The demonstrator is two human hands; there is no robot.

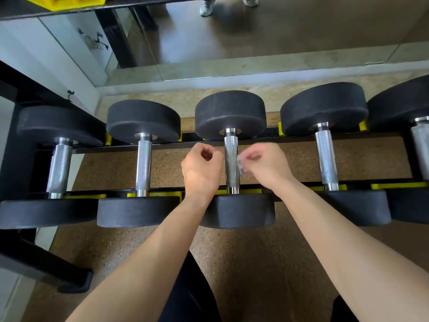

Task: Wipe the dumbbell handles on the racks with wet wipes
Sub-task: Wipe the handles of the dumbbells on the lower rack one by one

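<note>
Middle handle: the knurled steel handle [231, 159] of the third dumbbell lies on the rack [169, 145], between the two hands.
Long axis: it runs straight away from the person, from the near black head to the far one.
Left hand: the left hand [201, 169] is just beside the handle on its left side, with fingers curled in and nothing visible inside them.
Right hand: the right hand [264, 166] is just beside it on the right and pinches a small crumpled wet wipe [240, 165].
Wipe to handle: the wipe is touching or almost touching the right flank of the handle; I cannot tell which.
Nearer hand: the right one, I judge, since it carries the wipe.
Coming move: probably a stroke along the axis, near to far.
</note>
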